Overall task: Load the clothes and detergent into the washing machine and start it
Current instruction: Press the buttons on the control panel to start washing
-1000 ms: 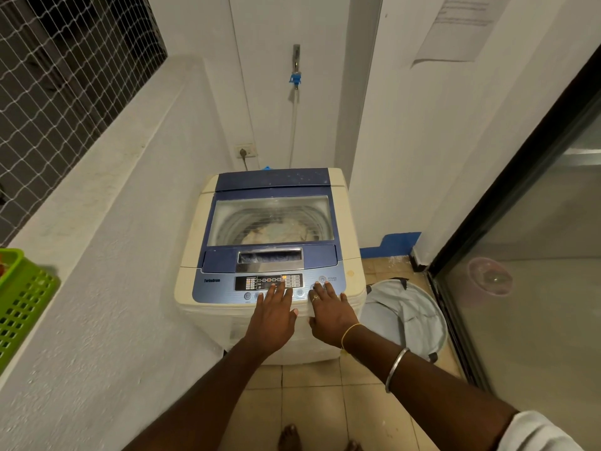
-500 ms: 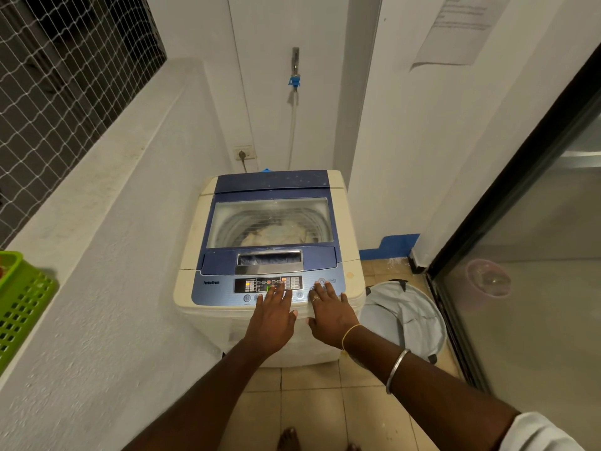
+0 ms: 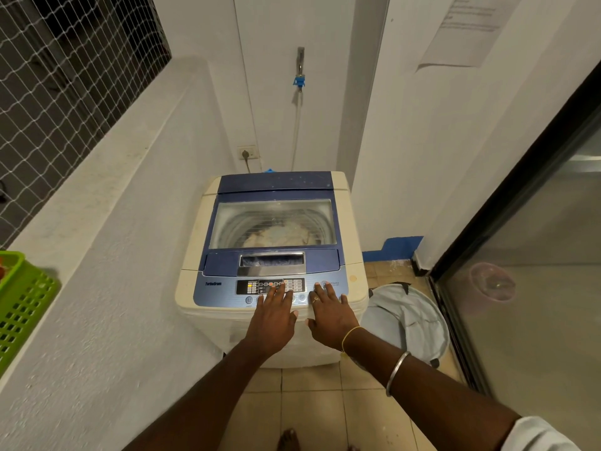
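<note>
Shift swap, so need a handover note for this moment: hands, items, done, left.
Left hand: open, fingertips on the control panel buttons.
Right hand: open, fingertips at the panel's right end.
Washing machine: lid closed, clothes seen inside through its window; detergent not visible.
Done: clothes loaded, lid shut.
Left: finish starting the cycle; panel lights on, running cannot be told.

Your washing machine (image 3: 272, 265), cream with a blue top, stands upright at your 12 o'clock, its glass lid (image 3: 234, 222) shut. Through it you see pale clothes (image 3: 279, 234) heaped in the drum. The lit control panel (image 3: 250, 287) runs along the top's 6 o'clock edge.
</note>
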Motion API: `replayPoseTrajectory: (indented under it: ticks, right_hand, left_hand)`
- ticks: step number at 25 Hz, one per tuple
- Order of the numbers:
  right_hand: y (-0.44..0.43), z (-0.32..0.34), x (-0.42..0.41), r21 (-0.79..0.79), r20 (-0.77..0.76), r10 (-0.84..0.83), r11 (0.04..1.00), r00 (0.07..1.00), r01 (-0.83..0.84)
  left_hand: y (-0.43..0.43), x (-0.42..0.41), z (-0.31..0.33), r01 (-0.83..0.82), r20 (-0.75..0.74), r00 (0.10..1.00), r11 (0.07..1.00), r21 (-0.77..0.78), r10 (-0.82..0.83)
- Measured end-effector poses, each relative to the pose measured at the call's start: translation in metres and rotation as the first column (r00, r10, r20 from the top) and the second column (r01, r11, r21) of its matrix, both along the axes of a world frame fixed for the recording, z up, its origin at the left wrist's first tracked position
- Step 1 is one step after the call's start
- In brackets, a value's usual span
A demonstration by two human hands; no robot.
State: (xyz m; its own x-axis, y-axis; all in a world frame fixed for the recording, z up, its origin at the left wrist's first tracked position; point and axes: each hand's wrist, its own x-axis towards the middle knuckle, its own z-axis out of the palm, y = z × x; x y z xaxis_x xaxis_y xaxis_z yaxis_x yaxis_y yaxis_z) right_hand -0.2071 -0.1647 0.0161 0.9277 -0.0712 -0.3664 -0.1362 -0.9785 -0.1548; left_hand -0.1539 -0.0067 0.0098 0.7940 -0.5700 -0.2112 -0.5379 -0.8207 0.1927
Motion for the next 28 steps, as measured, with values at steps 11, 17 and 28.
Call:
replayPoseTrajectory:
  ticks: [11, 17, 28]
  right_hand:
    - [0.0004, 0.0016, 0.0043, 0.024, -0.004, -0.001, 1.000, 1.000, 0.001]
    - [0.0002, 0.0025, 0.0072, 0.021, -0.009, 0.004, 1.000, 1.000, -0.003]
    - [-0.0033, 0.0019, 0.0043, 0.015, -0.008, -0.008, 1.000, 1.000, 0.008]
  left_hand:
    - [-0.0005, 0.0050, 0.0006, -0.004, -0.002, 1.000, 1.000, -0.006, 0.004]
    - [-0.0015, 0.0064, -0.0008, -0.008, 0.005, 1.000, 1.000, -0.010, 0.008]
    - [-0.0065, 0.0053, -0.0036, -0.014, 0.002, 1.000, 1.000, -0.011, 0.014]
